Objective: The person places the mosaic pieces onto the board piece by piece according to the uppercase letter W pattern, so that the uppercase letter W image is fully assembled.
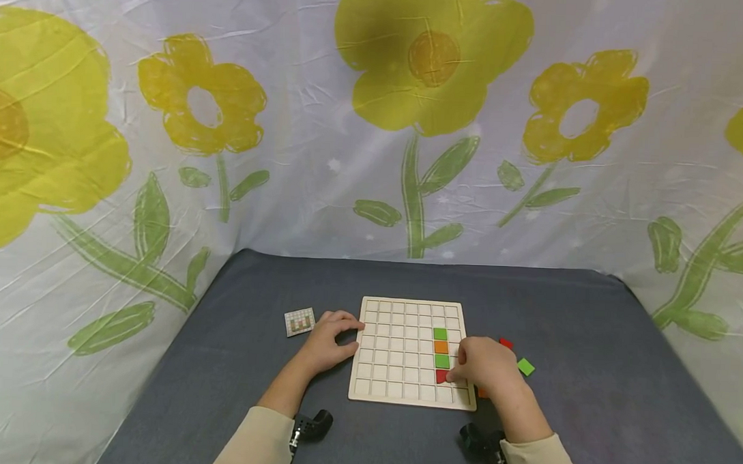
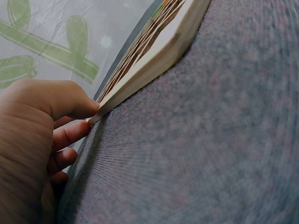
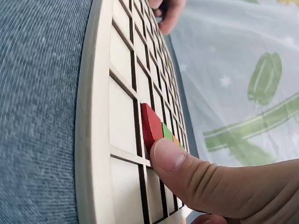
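A pale wooden grid board (image 1: 396, 397) lies on the dark cloth. My left hand (image 1: 332, 341) is at its left edge, thumb and index fingertips resting on the rim (image 2: 135, 81) a little apart. Over the lower right of the board, my right hand (image 1: 488, 362) holds a red tile (image 1: 442, 376) by its right side. Seen from the right wrist, the thumb is on the red tile (image 3: 150, 123), which looks tilted in its square; the other fingers are mostly hidden. Directly above it in the same column are a green tile (image 1: 442, 361), an orange tile (image 1: 441, 347) and another green tile (image 1: 439, 334).
Right of the board lie a loose green tile (image 1: 526, 367), a red tile (image 1: 506, 343) and an orange tile (image 1: 482, 393), the latter two partly covered by the right hand. A small pattern card (image 1: 299, 322) lies beyond the left hand. Flowered fabric (image 1: 308, 120) rises behind the table.
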Demonstrator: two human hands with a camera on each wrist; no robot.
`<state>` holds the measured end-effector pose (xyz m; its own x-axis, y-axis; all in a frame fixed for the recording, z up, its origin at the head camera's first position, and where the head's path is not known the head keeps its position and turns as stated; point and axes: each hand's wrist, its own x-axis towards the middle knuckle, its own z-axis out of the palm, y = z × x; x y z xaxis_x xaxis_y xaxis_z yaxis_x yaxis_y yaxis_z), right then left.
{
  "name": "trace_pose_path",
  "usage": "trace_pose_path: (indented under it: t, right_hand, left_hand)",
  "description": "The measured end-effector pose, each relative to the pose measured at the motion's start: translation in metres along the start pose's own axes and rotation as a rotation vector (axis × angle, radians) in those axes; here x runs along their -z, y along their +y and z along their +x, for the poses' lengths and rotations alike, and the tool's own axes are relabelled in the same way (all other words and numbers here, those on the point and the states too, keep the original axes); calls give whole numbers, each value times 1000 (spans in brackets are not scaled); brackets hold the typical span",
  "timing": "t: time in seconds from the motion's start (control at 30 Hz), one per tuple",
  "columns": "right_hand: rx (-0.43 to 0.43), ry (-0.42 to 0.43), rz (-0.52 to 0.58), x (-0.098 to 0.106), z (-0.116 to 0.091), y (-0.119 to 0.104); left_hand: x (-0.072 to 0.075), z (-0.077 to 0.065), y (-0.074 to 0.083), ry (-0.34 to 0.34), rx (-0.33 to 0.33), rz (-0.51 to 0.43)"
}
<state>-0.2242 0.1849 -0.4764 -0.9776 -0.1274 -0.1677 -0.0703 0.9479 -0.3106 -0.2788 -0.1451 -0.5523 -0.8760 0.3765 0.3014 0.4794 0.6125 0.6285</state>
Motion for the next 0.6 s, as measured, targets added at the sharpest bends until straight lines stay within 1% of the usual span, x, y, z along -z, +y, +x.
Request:
trace_pose_path:
  t: [0.13, 0.3, 0.4, 0.47, 0.6]
  right_hand:
    - [7, 11, 15, 0, 2, 5]
    - [23, 22, 66, 9, 2, 16]
    - [41, 22, 131, 16, 3, 26]
    - [55, 20, 198, 19, 4, 34]
    - [56, 15, 295, 20, 7, 52]
  left_hand:
    - [0, 0, 0, -6, 11, 2]
    - [-2, 0, -2, -1, 10, 3]
    - [-2, 0, -3, 5, 5, 5]
    - [-3, 0, -4, 6, 2, 11]
    - [-4, 1, -5, 9, -3, 17]
